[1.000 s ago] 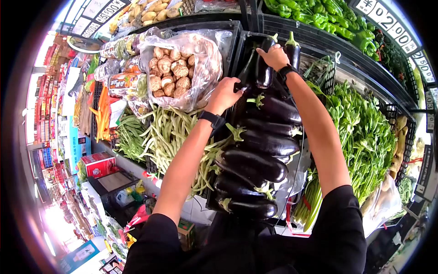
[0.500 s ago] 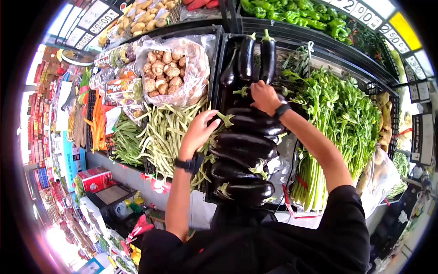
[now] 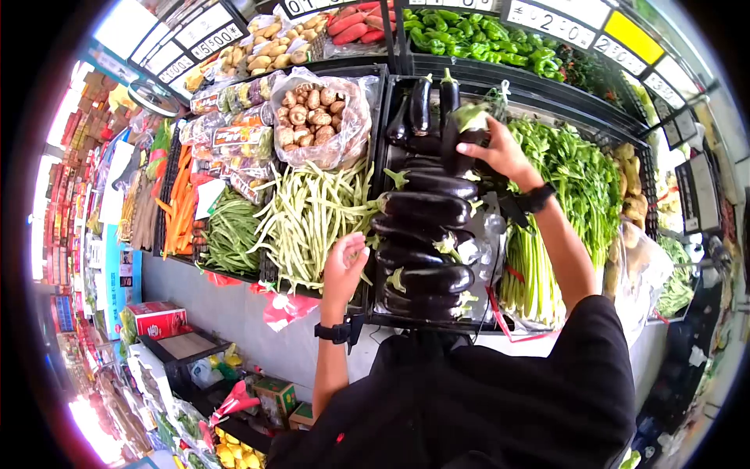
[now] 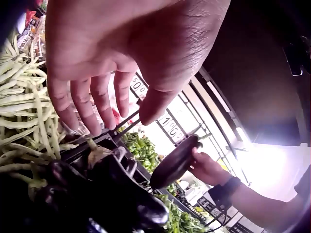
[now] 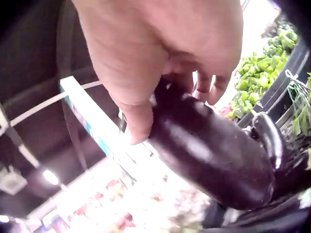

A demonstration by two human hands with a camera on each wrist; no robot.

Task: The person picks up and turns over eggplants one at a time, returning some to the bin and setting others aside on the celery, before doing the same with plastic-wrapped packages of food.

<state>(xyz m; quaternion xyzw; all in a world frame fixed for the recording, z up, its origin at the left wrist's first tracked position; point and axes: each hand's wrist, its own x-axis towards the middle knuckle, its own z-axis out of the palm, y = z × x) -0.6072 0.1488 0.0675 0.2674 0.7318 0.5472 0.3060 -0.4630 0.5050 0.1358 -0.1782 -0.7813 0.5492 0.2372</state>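
In the head view the right hand (image 3: pixel 502 154) grips an eggplant (image 3: pixel 453 144) near its green cap, raised over the upper part of the eggplant crate. The right wrist view shows thumb and fingers around the top of this dark eggplant (image 5: pixel 209 150). The left hand (image 3: pixel 344 266), palm up with relaxed fingers, hovers by the crate's left edge and holds nothing. Its fingers hang loose in the left wrist view, above the piled eggplants (image 4: pixel 116 184). Several eggplants (image 3: pixel 430 207) lie crosswise in a column, with others upright behind them.
Pale long beans (image 3: pixel 316 223) and a plastic bag of mushrooms (image 3: pixel 312 117) lie left of the crate. Leafy celery (image 3: pixel 562 203) fills the right side. Green peppers (image 3: pixel 476 39) sit beyond a black rail at the back. A red box (image 3: pixel 156 319) stands lower left.
The right hand has lifted an eggplant from the crate and moved right with it. The left hand has left the eggplants and come back toward the body.
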